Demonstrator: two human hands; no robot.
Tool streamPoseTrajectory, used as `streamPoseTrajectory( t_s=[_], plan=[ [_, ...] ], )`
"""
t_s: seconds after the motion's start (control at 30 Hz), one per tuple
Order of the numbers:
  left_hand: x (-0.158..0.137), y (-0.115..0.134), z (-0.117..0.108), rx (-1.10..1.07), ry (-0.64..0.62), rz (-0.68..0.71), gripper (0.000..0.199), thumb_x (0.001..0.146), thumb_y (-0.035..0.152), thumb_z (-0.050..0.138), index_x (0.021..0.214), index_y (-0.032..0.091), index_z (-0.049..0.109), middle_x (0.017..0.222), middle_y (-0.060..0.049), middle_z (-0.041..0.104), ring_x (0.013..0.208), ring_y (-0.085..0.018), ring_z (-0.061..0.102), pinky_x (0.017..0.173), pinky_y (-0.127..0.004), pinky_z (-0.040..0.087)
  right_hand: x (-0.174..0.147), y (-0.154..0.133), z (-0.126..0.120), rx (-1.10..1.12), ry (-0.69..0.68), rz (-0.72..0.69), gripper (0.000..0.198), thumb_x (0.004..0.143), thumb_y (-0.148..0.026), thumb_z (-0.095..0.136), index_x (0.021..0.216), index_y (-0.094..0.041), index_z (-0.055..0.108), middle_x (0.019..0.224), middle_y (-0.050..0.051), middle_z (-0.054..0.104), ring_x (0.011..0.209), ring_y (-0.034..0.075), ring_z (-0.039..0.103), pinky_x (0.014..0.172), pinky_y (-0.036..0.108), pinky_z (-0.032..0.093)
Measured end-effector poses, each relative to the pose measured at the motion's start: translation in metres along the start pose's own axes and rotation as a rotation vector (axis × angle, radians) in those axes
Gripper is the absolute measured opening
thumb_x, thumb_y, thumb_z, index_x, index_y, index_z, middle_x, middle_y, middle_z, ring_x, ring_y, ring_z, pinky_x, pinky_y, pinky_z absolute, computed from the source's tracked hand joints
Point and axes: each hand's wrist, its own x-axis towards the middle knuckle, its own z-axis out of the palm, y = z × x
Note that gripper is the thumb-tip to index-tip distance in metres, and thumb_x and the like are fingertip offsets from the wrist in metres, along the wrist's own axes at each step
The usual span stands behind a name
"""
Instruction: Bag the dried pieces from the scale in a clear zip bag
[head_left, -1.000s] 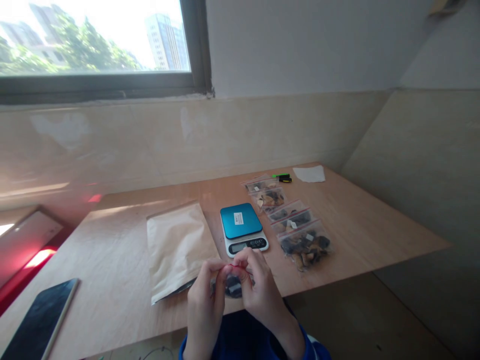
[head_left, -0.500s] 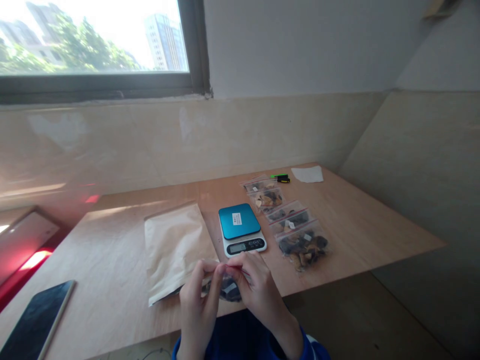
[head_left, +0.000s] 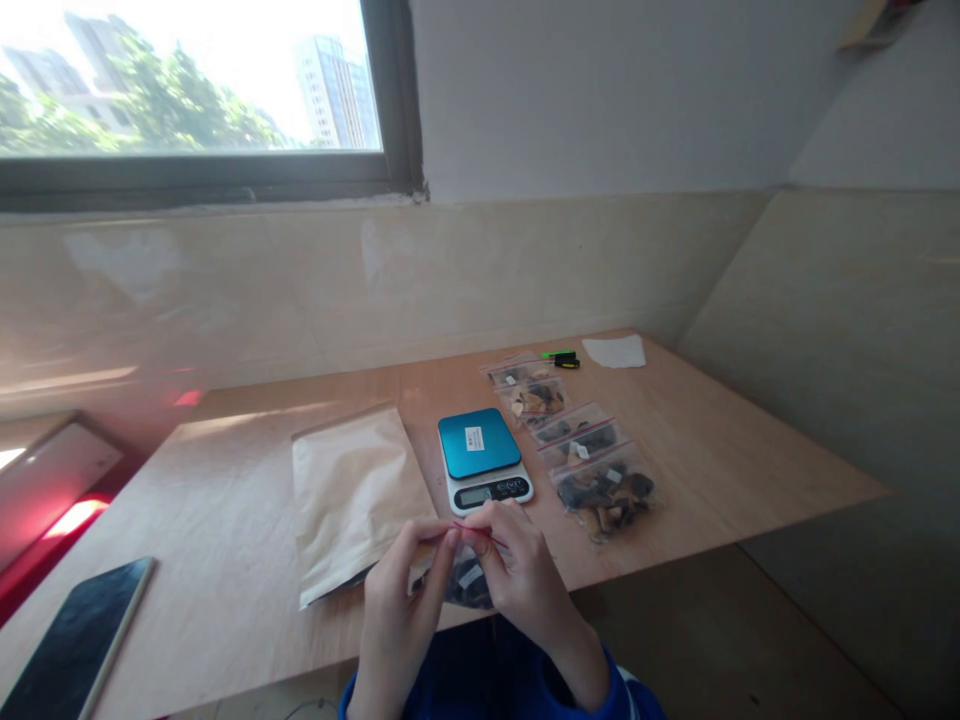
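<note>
My left hand (head_left: 409, 580) and my right hand (head_left: 514, 560) pinch the red top strip of a clear zip bag (head_left: 470, 582) at the table's front edge. The fingertips of both hands meet on that strip. Dark dried pieces and a small white label show inside the bag, partly hidden by my fingers. Just beyond my hands stands a digital kitchen scale (head_left: 480, 445) with a blue plate and a lit display; nothing but a white sticker is on its plate. Beside my left hand lies a large kraft paper bag (head_left: 360, 500).
Several filled zip bags (head_left: 607, 490) of dried dark and tan pieces lie overlapping right of the scale. Behind them are a green and black pen or marker (head_left: 560, 358) and a white paper piece (head_left: 615, 351). A phone (head_left: 75, 640) lies at the table's left edge.
Both hands have shifted very slightly to the right along with the zip bag, still pinching its red strip. The scale, paper bag and other zip bags stay in place.
</note>
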Motion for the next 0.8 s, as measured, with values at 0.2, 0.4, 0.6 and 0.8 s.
streamPoseTrajectory(
  t_s=[0.2,0.4,0.6,0.8],
  plan=[
    [0.002,-0.002,-0.003,0.047,0.021,0.063,0.005,0.089,0.021,0.057,0.089,0.021,0.062,0.077,0.002,0.071,0.069,-0.012,0.069,0.063,-0.017,0.054,0.000,0.000,0.000,0.042,-0.041,0.054,0.013,0.097,-0.026,0.049,0.086,-0.022,0.056,0.075,0.000,0.063,0.072,0.016,0.057,0.067,0.026,0.041],
    [-0.001,-0.002,0.002,0.019,-0.018,0.055,0.007,0.090,0.020,0.054,0.090,0.021,0.062,0.080,0.001,0.070,0.073,-0.012,0.070,0.066,-0.017,0.055,-0.003,0.001,0.003,-0.033,-0.011,-0.012,0.021,0.095,-0.014,0.041,0.077,-0.022,0.049,0.069,0.001,0.057,0.068,0.017,0.053,0.064,0.028,0.038],
    [0.000,-0.003,0.003,0.029,-0.018,0.054,0.007,0.090,0.020,0.054,0.092,0.021,0.061,0.081,0.000,0.071,0.073,-0.012,0.070,0.067,-0.018,0.055,-0.001,-0.001,0.000,0.005,0.006,0.004,0.020,0.095,-0.017,0.043,0.078,-0.022,0.052,0.069,0.000,0.059,0.068,0.016,0.054,0.066,0.029,0.039],
    [0.000,-0.011,-0.012,0.126,0.092,0.055,0.007,0.090,0.024,0.056,0.089,0.021,0.062,0.076,0.001,0.070,0.069,-0.013,0.069,0.063,-0.019,0.055,0.002,0.006,0.004,0.055,-0.117,0.053,0.023,0.096,-0.035,0.052,0.081,-0.021,0.061,0.072,0.000,0.066,0.070,0.015,0.059,0.068,0.029,0.041]
  ],
)
